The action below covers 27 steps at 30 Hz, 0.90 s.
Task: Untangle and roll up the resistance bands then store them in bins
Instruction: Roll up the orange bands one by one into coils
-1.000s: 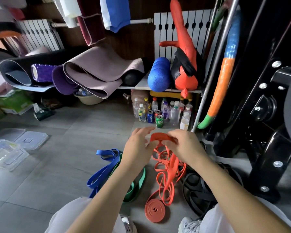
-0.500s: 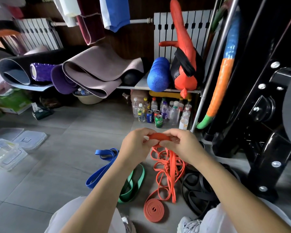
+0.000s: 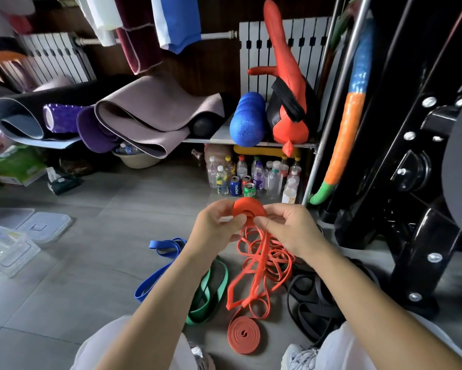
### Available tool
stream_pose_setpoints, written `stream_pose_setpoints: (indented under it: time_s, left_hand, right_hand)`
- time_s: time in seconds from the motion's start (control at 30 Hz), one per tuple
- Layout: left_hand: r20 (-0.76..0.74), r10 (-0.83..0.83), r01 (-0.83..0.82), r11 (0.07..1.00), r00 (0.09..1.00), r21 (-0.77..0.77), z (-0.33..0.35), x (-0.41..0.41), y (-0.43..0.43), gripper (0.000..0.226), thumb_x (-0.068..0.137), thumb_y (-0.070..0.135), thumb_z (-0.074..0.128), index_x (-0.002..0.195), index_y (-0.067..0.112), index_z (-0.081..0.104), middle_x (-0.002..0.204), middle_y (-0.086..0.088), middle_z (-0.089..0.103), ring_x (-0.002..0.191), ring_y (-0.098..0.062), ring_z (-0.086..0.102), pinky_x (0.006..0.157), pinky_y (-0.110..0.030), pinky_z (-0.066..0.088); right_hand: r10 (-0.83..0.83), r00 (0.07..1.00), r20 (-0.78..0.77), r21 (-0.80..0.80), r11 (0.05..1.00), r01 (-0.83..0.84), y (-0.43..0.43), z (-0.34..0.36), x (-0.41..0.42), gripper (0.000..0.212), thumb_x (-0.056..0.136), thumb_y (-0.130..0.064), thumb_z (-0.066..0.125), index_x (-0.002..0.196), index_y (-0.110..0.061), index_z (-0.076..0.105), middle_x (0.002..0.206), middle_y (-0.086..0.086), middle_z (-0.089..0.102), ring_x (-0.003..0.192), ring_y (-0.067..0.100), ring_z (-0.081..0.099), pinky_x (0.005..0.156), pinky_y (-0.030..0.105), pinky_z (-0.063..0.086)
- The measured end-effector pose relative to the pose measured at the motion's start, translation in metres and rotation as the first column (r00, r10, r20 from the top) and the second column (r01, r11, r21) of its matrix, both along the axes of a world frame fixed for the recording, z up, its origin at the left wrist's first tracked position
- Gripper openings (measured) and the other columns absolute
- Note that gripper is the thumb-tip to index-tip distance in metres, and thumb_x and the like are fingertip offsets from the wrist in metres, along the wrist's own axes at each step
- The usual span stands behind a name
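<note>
Left hand [image 3: 219,227] and right hand [image 3: 287,229] meet ahead, both curled and pinching the orange band [image 3: 247,206].

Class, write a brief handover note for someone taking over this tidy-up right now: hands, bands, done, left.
Left hand and right hand pinch a part-rolled orange coil; its loose tail hangs tangled to the floor.
Done: one rolled orange band on the floor.
Left: finish this coil, roll the blue band, green band and black bands, then store all in the clear bins at left.

A home gym corner: rolled yoga mats [image 3: 149,116], a foam roller [image 3: 247,121], a black weight rack [image 3: 411,169], radiators [image 3: 253,52] behind.
</note>
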<state>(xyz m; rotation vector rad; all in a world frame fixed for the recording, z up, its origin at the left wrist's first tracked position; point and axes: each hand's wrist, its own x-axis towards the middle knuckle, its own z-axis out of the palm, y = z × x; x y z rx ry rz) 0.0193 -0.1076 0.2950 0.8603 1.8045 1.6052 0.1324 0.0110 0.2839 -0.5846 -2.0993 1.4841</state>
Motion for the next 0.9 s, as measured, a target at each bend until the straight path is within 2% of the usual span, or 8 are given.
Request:
stream_pose_setpoints:
  time_s: [0.1,0.23,0.3,0.53,0.67,0.73,0.83,0.9]
  left_hand:
    - [-0.643,-0.045,-0.104,0.976,0.764,-0.193,-0.001,-0.005,0.0,0.032,0.082,0.017,0.07,0.111,0.027,0.063,0.102,0.01,0.058,0.08,-0.009,0.057,0.068,-0.009,0.039]
    - [-0.715,-0.167,-0.087,0.949,0.678,-0.305,-0.002,-0.006,-0.002,0.021,0.084,0.022,0.067,0.105,0.019,0.066,0.095,0.004,0.066,0.081,-0.015,0.057,0.07,-0.025,0.044]
    - [-0.712,-0.114,-0.107,0.96,0.692,-0.258,-0.003,-0.007,-0.001,0.016,0.084,0.022,0.067,0.1,0.021,0.066,0.087,0.008,0.065,0.076,-0.011,0.055,0.063,-0.018,0.039]
    - [-0.123,0.107,-0.097,0.992,0.987,0.083,-0.002,-0.007,0.003,0.017,0.084,0.006,0.066,0.091,0.022,0.065,0.078,0.004,0.069,0.069,-0.007,0.066,0.071,-0.028,0.055]
    - [0.355,0.004,-0.09,0.97,0.935,0.226,-0.008,0.005,0.004,0.012,0.088,0.005,0.059,0.099,0.005,0.064,0.08,-0.002,0.073,0.074,-0.01,0.069,0.066,-0.019,0.054]
    - [0.391,0.019,-0.095,0.98,0.92,0.175,-0.009,0.009,0.005,0.014,0.09,0.003,0.058,0.103,0.002,0.062,0.083,-0.006,0.072,0.074,-0.012,0.07,0.067,-0.021,0.056]
    - [-0.125,0.082,-0.1,0.984,0.989,-0.147,-0.011,0.008,0.008,0.027,0.088,0.007,0.062,0.115,0.005,0.058,0.106,-0.008,0.066,0.087,-0.017,0.067,0.08,-0.033,0.056]
    - [-0.516,-0.003,-0.16,0.949,0.856,-0.272,-0.012,0.008,0.006,0.042,0.086,0.015,0.066,0.126,0.02,0.052,0.116,0.004,0.058,0.101,-0.013,0.058,0.088,-0.034,0.05]
  right_hand:
    - [-0.004,0.982,0.19,0.216,0.976,-0.038,0.002,-0.006,0.003,0.012,0.085,-0.015,0.068,0.095,-0.018,0.072,0.084,0.001,0.074,0.076,0.015,0.071,0.077,0.037,0.056]
    - [-0.016,0.965,0.261,0.379,0.921,-0.087,0.0,-0.008,0.005,0.012,0.085,-0.021,0.067,0.096,-0.02,0.072,0.077,-0.001,0.074,0.069,0.006,0.068,0.07,0.025,0.052]
    - [-0.012,0.975,0.223,0.34,0.938,-0.067,0.001,-0.006,0.005,0.012,0.084,-0.021,0.069,0.095,-0.022,0.072,0.08,-0.003,0.074,0.073,0.007,0.068,0.073,0.026,0.052]
    - [-0.005,1.0,-0.029,-0.006,1.0,0.005,0.005,0.002,0.002,0.021,0.073,-0.018,0.079,0.077,-0.037,0.071,0.081,-0.005,0.074,0.08,0.016,0.07,0.074,0.027,0.056]
    - [0.013,0.994,-0.107,-0.046,0.999,-0.018,-0.001,0.001,-0.001,0.027,0.078,-0.015,0.075,0.075,-0.042,0.072,0.081,-0.013,0.074,0.08,0.008,0.07,0.076,0.018,0.054]
    - [-0.023,0.996,-0.087,0.008,1.0,0.024,0.0,0.0,-0.001,0.027,0.081,-0.014,0.072,0.08,-0.04,0.069,0.08,-0.012,0.074,0.079,0.008,0.069,0.077,0.022,0.055]
    - [-0.088,0.994,0.072,0.197,0.978,0.072,0.003,-0.005,-0.001,0.02,0.082,-0.014,0.071,0.086,-0.034,0.07,0.077,-0.006,0.073,0.07,0.01,0.069,0.069,0.029,0.057]
    - [-0.105,0.976,0.188,0.335,0.941,0.036,0.001,-0.01,-0.002,0.011,0.083,-0.017,0.07,0.089,-0.026,0.072,0.077,-0.005,0.073,0.07,0.01,0.068,0.07,0.033,0.056]
